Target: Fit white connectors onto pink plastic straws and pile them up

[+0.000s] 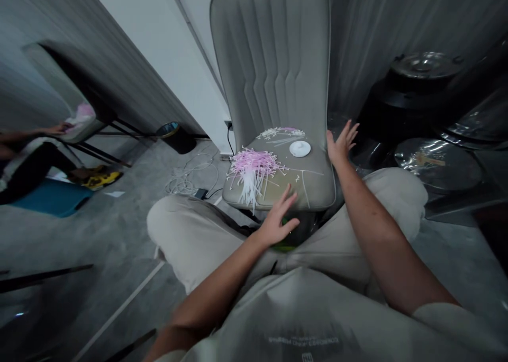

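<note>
A grey padded chair (273,60) stands in front of me, and a loose heap of pink and white plastic strips (252,174) lies on the left of its seat. Behind the heap is a smaller scatter of white bits (280,133), and to its right a round white disc (299,148). My left hand (278,219) rests open at the seat's front edge, just right of the heap, holding nothing. My right hand (341,142) is raised beside the seat's right edge, with its fingers spread and nothing in them.
A co-worker's hand (55,129) reaches to a pink-and-white pile on a low seat (79,121) at far left. A black bin (172,137) and tangled white cables (190,177) sit on the floor. Dark round appliances (420,81) crowd the right.
</note>
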A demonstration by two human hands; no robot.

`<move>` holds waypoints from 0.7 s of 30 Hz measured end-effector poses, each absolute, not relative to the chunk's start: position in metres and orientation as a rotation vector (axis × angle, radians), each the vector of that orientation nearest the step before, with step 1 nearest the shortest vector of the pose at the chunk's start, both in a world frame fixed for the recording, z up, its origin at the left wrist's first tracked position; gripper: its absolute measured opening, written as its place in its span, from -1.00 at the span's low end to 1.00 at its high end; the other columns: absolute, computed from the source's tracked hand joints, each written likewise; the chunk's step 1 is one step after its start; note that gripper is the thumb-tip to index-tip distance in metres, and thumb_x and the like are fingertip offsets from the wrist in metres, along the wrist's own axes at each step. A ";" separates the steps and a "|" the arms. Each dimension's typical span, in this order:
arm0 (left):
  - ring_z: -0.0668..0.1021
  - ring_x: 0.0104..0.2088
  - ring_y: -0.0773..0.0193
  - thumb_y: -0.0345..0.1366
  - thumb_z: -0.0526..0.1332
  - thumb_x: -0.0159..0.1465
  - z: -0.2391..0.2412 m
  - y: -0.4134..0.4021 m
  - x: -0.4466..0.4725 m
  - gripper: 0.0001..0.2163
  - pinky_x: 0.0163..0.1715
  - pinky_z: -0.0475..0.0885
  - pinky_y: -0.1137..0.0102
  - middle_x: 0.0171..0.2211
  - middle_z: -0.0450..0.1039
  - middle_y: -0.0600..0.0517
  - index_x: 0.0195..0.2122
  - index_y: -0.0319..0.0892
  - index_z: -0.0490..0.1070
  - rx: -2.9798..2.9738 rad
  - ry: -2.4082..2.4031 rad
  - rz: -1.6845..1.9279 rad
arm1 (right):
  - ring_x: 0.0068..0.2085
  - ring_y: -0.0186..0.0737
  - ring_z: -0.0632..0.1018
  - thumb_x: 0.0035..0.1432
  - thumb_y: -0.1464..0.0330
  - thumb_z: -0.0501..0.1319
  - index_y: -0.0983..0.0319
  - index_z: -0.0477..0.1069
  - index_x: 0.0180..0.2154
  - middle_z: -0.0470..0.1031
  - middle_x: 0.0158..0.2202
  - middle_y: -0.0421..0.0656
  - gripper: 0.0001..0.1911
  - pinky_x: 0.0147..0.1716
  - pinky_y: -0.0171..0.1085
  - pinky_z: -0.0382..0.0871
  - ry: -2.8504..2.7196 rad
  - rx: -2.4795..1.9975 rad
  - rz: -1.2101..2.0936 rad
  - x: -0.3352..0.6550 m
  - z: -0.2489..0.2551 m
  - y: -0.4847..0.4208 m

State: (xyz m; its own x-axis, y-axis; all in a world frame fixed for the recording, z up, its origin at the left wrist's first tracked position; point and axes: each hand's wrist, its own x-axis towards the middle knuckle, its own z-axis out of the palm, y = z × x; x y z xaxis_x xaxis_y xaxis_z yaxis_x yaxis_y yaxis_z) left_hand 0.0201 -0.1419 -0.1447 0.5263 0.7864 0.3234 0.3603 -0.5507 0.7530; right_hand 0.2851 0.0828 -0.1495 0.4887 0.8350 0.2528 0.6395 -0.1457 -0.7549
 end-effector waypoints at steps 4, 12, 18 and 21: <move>-0.01 0.41 0.11 0.06 -0.02 0.35 -0.117 -0.105 0.042 -0.36 0.34 0.02 0.07 0.43 -0.25 -0.09 0.39 0.03 -0.21 1.811 0.799 1.095 | 0.43 0.00 -0.33 0.23 -0.04 -0.08 0.21 -0.27 0.39 -0.49 0.45 -0.03 -0.15 0.31 0.21 -0.30 -1.353 -1.455 0.271 0.237 -0.108 0.021; 0.03 0.40 0.16 0.20 -0.21 0.32 -0.071 -0.056 0.074 -0.34 0.38 -0.08 0.14 0.41 -0.09 0.07 0.37 0.02 -0.05 1.790 0.642 1.243 | 0.39 -0.25 0.09 0.30 -0.09 -0.29 0.06 -0.02 0.35 0.02 0.40 -0.23 -0.28 0.34 -0.14 0.05 -1.374 -0.818 1.003 0.151 -0.098 -0.082; -0.07 0.42 0.15 0.12 -0.16 0.37 -0.085 -0.032 0.038 -0.42 0.38 -0.19 0.11 0.43 -0.17 0.02 0.33 0.00 0.06 1.776 0.671 1.092 | 0.35 -0.12 0.19 0.20 -0.15 -0.02 0.02 0.23 0.24 0.18 0.34 -0.22 -0.31 0.26 -0.09 0.22 -1.168 -0.850 1.325 0.154 -0.120 -0.073; -0.05 0.42 0.13 0.05 -0.08 0.38 -0.098 -0.036 0.020 -0.48 0.36 -0.12 0.07 0.42 -0.15 -0.03 0.32 0.02 0.08 1.778 0.711 1.084 | 0.31 -0.08 0.26 0.18 -0.17 -0.01 0.02 0.33 0.17 0.29 0.28 -0.22 -0.33 0.23 -0.06 0.26 -1.174 -0.898 1.461 0.149 -0.122 -0.073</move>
